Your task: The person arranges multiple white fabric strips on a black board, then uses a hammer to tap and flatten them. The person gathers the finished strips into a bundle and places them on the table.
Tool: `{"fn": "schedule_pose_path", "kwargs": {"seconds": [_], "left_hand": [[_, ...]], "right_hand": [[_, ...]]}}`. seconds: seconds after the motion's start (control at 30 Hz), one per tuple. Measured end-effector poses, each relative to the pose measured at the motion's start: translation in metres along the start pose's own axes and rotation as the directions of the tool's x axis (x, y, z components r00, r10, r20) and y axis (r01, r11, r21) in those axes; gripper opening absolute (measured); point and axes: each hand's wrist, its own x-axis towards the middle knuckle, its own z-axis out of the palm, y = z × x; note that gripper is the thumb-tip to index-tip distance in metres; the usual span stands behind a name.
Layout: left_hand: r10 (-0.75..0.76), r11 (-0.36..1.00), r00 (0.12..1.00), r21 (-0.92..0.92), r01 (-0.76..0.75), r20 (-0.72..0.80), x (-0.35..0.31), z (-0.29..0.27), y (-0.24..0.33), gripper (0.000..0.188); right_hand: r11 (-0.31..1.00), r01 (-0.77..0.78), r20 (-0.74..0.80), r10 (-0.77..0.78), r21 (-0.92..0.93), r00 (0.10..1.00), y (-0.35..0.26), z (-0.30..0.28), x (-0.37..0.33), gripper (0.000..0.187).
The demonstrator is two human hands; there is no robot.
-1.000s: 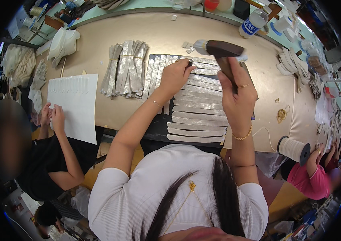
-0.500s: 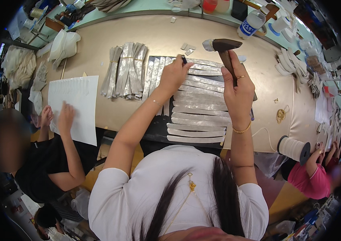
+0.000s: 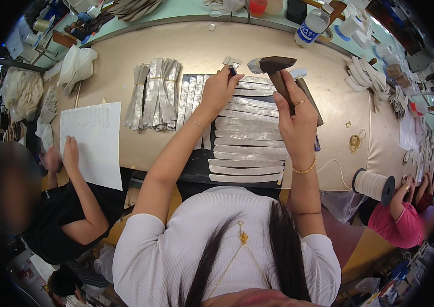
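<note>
My left hand (image 3: pixel 219 93) is closed around a short dark rod (image 3: pixel 233 69), held over the far end of the silver strips; too little of the rod shows to tell its kind. In my right hand (image 3: pixel 298 120) is a hammer (image 3: pixel 277 64), raised by its wooden handle with the dark head up and to the left. Silver-grey strips (image 3: pixel 247 140) lie side by side on a black board (image 3: pixel 191 166) beneath both hands. Behind my right hand lies a second handled tool (image 3: pixel 310 100), partly hidden. Small pale pieces (image 3: pixel 231 60) sit just beyond my left fingers.
Banded bundles of silver strips (image 3: pixel 159 97) lie left of the board. A co-worker's hands (image 3: pixel 69 153) are at a white sheet (image 3: pixel 102 138) farther left. On the right are a cord spool (image 3: pixel 373 185) and gold-coloured loops (image 3: pixel 356 141); a bottle (image 3: pixel 311 28) stands at the back.
The hammer in my right hand has come down slightly and left. My left hand has barely moved. The co-worker's hands have drawn to the left edge of the white sheet. The view has shifted slightly.
</note>
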Motion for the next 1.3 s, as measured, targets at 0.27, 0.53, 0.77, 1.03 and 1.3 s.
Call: {"fn": "schedule_pose_path", "kwargs": {"seconds": [0.27, 0.53, 0.77, 1.03, 1.3], "left_hand": [[-0.003, 1.000, 1.000, -0.021, 0.003, 0.002, -0.001, 0.001, 0.003, 0.034], [0.046, 0.996, 0.999, 0.074, -0.046, -0.001, -0.002, 0.003, 0.001, 0.033], [0.108, 0.966, 0.993, 0.232, -0.115, 0.042, -0.002, 0.001, 0.005, 0.025], [0.130, 0.956, 0.987, 0.254, -0.150, 0.093, -0.002, 0.001, 0.016, 0.026], [0.051, 0.968, 0.999, 0.248, -0.047, -0.007, 0.006, 0.008, 0.000, 0.031]], "right_hand": [[0.992, 0.123, -0.056, -0.123, -0.010, 0.991, 0.008, 0.006, 0.002, 0.042], [0.997, 0.076, -0.028, -0.077, -0.020, 0.997, 0.002, 0.003, 0.006, 0.040], [0.955, 0.295, -0.251, -0.291, -0.019, 0.923, -0.005, 0.000, 0.016, 0.043], [0.856, 0.202, 0.237, -0.096, -0.476, 0.967, 0.025, 0.019, 0.021, 0.046], [0.973, 0.160, -0.067, -0.172, -0.164, 0.983, 0.021, 0.012, 0.025, 0.047]]}}
